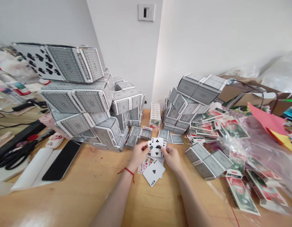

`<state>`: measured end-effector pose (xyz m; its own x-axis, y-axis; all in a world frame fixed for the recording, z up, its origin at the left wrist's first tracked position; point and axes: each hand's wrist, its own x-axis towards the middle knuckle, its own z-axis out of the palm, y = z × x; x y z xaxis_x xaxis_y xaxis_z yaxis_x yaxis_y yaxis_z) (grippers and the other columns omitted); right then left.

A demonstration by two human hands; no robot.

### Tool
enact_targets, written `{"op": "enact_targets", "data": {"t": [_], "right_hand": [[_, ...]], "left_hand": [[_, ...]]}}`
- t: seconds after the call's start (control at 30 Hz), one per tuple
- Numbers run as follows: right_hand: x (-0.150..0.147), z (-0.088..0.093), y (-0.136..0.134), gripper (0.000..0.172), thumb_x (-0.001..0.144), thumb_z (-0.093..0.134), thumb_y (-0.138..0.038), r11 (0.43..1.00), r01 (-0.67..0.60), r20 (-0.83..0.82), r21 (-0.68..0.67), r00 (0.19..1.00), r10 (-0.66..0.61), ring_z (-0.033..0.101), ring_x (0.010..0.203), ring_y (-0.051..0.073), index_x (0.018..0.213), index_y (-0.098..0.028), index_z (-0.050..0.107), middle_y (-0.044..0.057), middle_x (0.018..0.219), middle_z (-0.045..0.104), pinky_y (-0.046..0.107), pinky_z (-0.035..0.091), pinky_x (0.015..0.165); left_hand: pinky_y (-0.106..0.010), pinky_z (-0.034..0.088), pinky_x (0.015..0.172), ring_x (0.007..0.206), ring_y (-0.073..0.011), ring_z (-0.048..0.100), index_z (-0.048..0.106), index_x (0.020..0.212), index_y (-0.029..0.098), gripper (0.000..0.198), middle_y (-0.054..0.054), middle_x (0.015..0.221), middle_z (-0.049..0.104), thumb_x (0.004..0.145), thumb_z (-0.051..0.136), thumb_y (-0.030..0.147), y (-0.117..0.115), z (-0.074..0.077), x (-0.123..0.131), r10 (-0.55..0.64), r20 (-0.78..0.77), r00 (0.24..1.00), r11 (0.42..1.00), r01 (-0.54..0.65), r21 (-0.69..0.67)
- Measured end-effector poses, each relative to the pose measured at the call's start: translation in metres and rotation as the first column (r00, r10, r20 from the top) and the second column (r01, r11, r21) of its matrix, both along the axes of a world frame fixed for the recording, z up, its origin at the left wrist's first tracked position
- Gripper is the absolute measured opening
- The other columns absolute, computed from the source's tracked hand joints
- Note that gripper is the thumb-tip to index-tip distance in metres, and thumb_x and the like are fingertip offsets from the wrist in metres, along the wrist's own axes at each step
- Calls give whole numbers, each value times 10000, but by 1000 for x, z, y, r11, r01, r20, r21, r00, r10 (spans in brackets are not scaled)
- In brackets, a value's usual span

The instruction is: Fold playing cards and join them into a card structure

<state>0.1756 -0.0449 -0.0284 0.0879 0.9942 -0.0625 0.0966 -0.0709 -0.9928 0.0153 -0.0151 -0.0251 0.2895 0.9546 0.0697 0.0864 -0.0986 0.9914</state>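
Observation:
Between my left hand (139, 155) and my right hand (172, 157) are playing cards (156, 152), face up, a three of clubs in front with another card's edge behind it. Fingers and thumb of each hand pinch one side of them. Just below lies a loose pile of face-up cards, topped by an ace of clubs (154, 172). Beyond my hands are flat grey-backed card pieces, one group (135, 136) on the left and one (170, 137) on the right. A red string bracelet (129, 172) circles my left wrist.
Tall stacks of blocks made from grey-backed cards stand at left (89, 101) and right (183, 101). A phone (63, 160) and scissors (20, 153) lie left. Red-green card boxes (241, 192) and a card block (208, 160) lie right. A wall rises behind.

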Motion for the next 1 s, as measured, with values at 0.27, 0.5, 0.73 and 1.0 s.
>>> {"op": "enact_targets", "data": {"t": [0.27,0.5,0.73,1.0], "right_hand": [[1,5,0,367,685,573,-476,1000,13,-38,10,999,-12,601,632,204,786,-129,636,83,756,680,271,441,527],[3,3,1,341,683,591,-451,1000,24,-83,13,996,-23,597,635,193,790,-132,650,79,774,685,266,437,538],[7,3,3,343,645,627,-444,997,68,-142,21,988,-65,595,648,195,797,-140,672,77,787,687,277,438,556],[5,3,1,363,628,638,-451,997,77,-170,1,982,-75,589,657,201,803,-134,673,86,784,683,282,438,561]], "left_hand": [[-228,418,584,671,-137,547,641,898,138,233,-48,798,650,711,517,200,0,2,0,3,-14,1000,1000,-3,-25],[-207,362,499,533,-99,477,637,880,119,244,-8,587,566,718,533,269,-3,4,-1,18,134,991,990,1,-138],[-203,310,476,473,-67,379,644,776,115,211,27,510,462,690,560,287,-5,13,-3,-45,242,969,962,108,-252],[-202,310,483,493,-64,361,641,791,111,258,24,544,459,678,586,337,-5,14,-3,-35,315,949,941,137,-309]]}}
